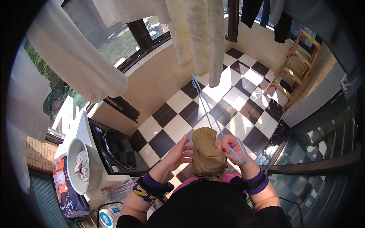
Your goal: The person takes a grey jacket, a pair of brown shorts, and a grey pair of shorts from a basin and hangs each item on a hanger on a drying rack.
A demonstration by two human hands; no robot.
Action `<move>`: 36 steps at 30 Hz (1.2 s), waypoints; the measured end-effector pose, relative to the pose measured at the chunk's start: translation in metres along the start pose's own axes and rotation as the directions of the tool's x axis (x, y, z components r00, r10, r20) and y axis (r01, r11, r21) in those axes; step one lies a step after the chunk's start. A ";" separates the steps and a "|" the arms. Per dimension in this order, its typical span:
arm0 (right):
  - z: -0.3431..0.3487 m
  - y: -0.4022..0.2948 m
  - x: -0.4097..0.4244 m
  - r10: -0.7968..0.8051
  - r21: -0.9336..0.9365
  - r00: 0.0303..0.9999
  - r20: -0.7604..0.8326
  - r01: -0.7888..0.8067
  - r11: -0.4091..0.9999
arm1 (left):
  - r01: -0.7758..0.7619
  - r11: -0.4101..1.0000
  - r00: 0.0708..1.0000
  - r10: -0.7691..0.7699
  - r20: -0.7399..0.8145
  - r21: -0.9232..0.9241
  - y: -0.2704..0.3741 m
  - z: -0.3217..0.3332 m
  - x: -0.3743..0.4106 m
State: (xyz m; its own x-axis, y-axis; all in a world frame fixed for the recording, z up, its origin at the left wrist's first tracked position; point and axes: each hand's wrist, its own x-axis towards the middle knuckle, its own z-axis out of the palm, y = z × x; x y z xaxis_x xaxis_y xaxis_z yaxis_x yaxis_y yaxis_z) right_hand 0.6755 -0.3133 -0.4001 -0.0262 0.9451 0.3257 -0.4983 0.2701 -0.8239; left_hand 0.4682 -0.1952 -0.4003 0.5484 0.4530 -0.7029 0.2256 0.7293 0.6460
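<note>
A khaki cloth garment (206, 154) with a gathered elastic edge hangs bunched in front of my body. My right hand (232, 148) is closed around a blue clothes hanger (212, 112), with its fingertips against the garment's right side. One end of the hanger points away over the floor; its rounded end sticks out past my right wrist. At the garment's left edge, my left hand (181, 154) has its thumb raised and its fingers apart. Its fingertips meet the cloth's edge, and whether they touch it is hard to tell.
Pale curtain-like cloths (196, 34) and dark clothes (252, 12) hang overhead. A black-fronted washing machine (119, 148) stands left, near a basin (71, 171) holding light cloth. More hangers (118, 189) and a white tub (107, 218) lie nearby. A yellow stepladder (293, 68) leans at right.
</note>
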 end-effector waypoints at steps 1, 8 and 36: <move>0.000 -0.001 -0.002 0.003 -0.008 1.000 0.027 -0.003 1.000 | -0.009 0.998 0.999 0.011 0.039 -0.062 0.002 0.001 0.000; -0.016 -0.001 -0.010 -0.021 -0.418 0.941 -0.339 -0.131 0.899 | -0.317 0.940 0.948 0.312 -0.054 -0.125 0.012 -0.026 -0.006; 0.055 0.022 0.025 0.142 -0.426 0.932 -0.334 -0.283 0.859 | -0.616 0.157 0.485 0.848 0.215 0.772 -0.013 -0.035 -0.073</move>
State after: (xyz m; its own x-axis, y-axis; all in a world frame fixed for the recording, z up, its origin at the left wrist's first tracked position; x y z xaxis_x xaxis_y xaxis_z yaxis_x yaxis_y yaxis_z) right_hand 0.6165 -0.2942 -0.3843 0.1945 0.9804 0.0320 -0.0516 0.0428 -0.9977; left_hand 0.3975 -0.2201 -0.3680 0.6300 0.7278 0.2708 0.3186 -0.5603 0.7645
